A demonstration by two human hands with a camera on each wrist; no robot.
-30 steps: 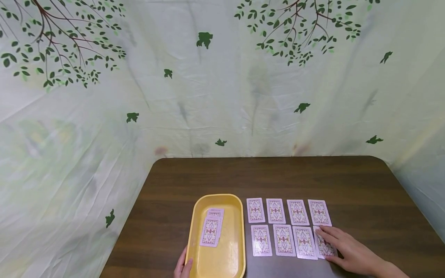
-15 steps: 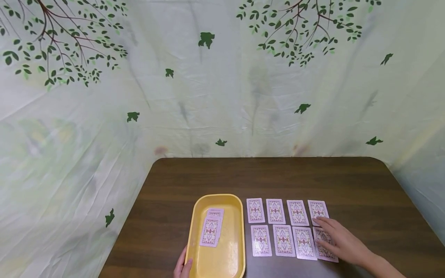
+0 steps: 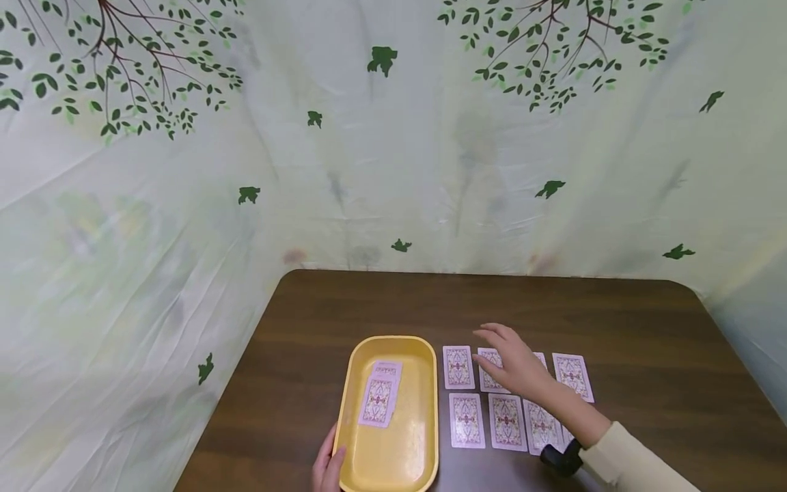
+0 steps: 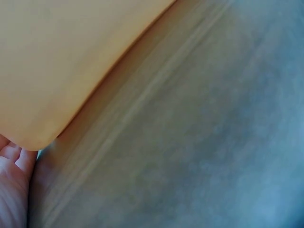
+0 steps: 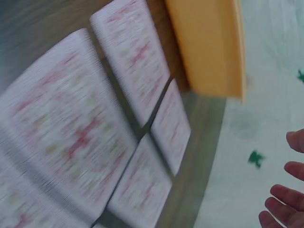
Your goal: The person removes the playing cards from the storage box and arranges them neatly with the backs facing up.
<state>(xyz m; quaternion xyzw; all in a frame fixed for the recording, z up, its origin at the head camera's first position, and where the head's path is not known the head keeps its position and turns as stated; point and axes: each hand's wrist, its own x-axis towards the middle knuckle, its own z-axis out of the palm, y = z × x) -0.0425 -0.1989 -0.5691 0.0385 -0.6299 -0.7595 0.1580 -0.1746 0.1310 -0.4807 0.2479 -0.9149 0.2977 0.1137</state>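
A yellow tray (image 3: 413, 410) lies on the table, with two overlapping playing cards (image 3: 376, 402) face down in it. My left hand (image 3: 328, 466) grips the tray's left side, thumb at the rim. In the left wrist view the tray's corner covers part of that hand (image 4: 12, 185). Right of the tray, several face-down cards (image 3: 467, 421) form two rows. My right hand (image 3: 513, 363) hovers over the far row, fingers spread and holding nothing. It hides parts of some cards. The right wrist view shows its loose fingers (image 5: 285, 202) beside blurred cards (image 5: 78, 123).
The dark wooden table (image 3: 492, 301) ends at a pale curtain (image 3: 344, 164) printed with leaves and branches. A black wrist strap (image 3: 562, 459) and a cream sleeve (image 3: 639, 465) overlie the right end of the near row.
My right hand has left the rightmost near card and swung left and away over the far row. The left hand stays on the tray. The head view has shifted slightly.
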